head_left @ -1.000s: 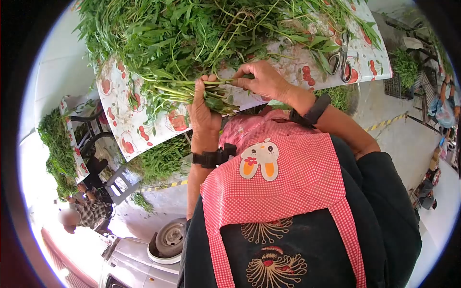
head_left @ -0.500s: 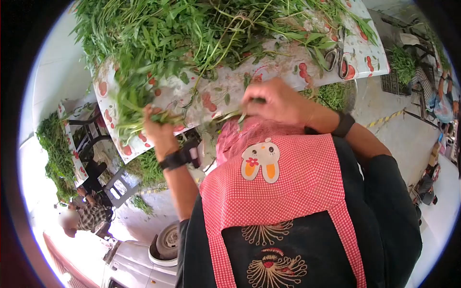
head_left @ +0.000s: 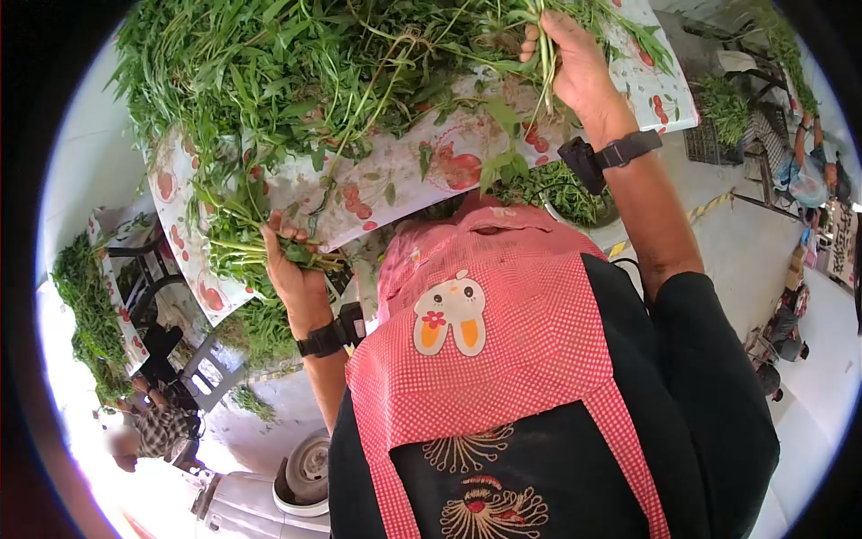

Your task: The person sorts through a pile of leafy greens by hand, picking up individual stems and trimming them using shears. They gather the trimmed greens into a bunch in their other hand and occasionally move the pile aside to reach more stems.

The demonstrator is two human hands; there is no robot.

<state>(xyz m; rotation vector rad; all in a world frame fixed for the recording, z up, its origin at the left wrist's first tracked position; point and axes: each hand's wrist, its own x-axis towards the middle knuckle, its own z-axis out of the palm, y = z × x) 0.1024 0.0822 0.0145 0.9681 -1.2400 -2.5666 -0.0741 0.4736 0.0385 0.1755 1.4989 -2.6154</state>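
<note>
My left hand is closed round a bunch of leafy green stems, near the front left edge of the table. The cut ends stick out to the right of the fingers, and the leaves spread left and up. Farther right and higher, my right hand grips a few pale-stalked green stems with their ends pointing down. Between and beyond both hands lies a big heap of leafy greens on the table. The scissors are not visible now.
A cherry-print tablecloth covers the table. Below its edge are more greens in a round basin. A crate of greens stands at right. To the left are another heap of greens, a chair and a seated person.
My right hand has moved up and right, from before the apron to the heap, and now holds stems there. My left hand stays on its bunch. The scissors seen earlier no longer show.
</note>
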